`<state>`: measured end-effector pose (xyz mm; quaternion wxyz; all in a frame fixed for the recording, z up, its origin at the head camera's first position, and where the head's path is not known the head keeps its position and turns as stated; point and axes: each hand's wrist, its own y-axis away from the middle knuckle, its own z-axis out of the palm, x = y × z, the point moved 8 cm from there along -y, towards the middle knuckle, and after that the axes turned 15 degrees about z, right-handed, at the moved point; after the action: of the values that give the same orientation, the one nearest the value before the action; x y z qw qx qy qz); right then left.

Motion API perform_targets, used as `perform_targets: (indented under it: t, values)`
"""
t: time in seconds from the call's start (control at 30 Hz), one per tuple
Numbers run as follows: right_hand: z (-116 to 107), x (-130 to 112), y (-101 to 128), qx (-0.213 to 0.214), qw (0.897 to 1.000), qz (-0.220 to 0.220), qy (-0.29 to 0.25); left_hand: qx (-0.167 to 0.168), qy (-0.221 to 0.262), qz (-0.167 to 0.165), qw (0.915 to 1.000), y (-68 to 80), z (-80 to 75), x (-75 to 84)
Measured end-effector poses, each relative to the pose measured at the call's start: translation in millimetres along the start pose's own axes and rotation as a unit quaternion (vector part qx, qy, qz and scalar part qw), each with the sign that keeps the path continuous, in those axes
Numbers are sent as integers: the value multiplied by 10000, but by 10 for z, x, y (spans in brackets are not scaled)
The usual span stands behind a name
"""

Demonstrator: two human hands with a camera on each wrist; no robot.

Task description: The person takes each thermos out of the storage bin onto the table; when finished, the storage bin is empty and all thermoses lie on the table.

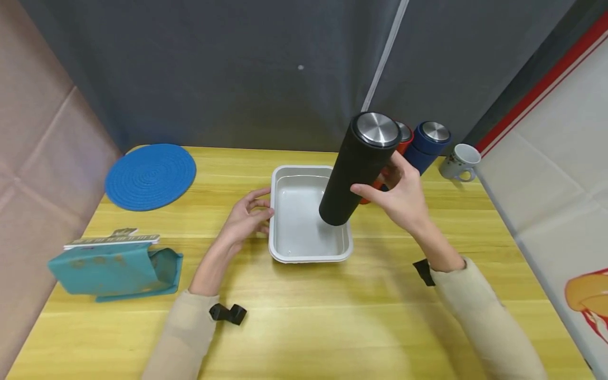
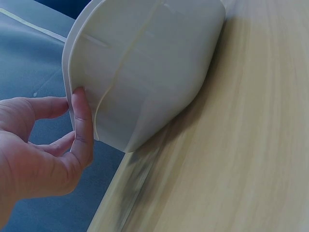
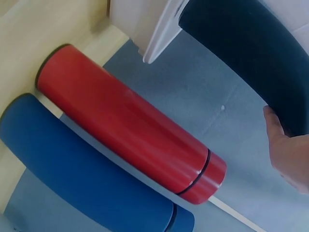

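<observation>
My right hand [image 1: 404, 198] grips a tall black thermos [image 1: 351, 169] with a steel-topped lid, thumb on the near side. The thermos leans, its base over the right part of a light grey rectangular basin [image 1: 304, 216]. At the basin's left side, my left hand [image 1: 244, 219] touches the rim and outer wall with relaxed fingers. Seen from the left wrist, its fingertips [image 2: 79, 96] lie against the basin just under the lip. A red thermos [image 3: 130, 123] and a blue thermos [image 3: 87, 169] stand side by side near the right hand.
A patterned mug [image 1: 459, 161] stands at the back right by the wall. Back left lies a round blue woven mat [image 1: 151, 177]. A teal bag [image 1: 114, 269] with a clip across its top lies at the left. A grey panel [image 1: 237, 74] closes off the table's back.
</observation>
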<state>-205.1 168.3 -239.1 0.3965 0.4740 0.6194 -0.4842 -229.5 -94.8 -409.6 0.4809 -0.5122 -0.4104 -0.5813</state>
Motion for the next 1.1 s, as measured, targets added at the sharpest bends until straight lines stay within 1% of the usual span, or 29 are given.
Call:
perform_targets:
  t: [0.1,0.33,0.53,0.67,0.83,1.0,1.1]
  values:
    - [-53,-24,8,67,10000,-46,56,13,-3,4,10000,-12,3,-4]
    - [-191,-45,17,179,9998,-41,-77,12,2,-15,10000,-8,0,-13]
    - [-347,-15,46,417,9991,-29,116,-13,-4,43,10000,-12,-2,-32]
    - [-446,28,48,466,9988,-112,75,-7,3,66,10000,-25,-5,-39]
    - [-566,98,72,533,9984,-176,-65,-6,63,-6,10000,-1,-2,-33]
    - [-650,162,87,644,9976,-84,-240,-9,62,-58,10000,24,-3,-27]
    - [-683,207,97,709,9973,15,-209,0,31,-43,10000,20,-11,-21]
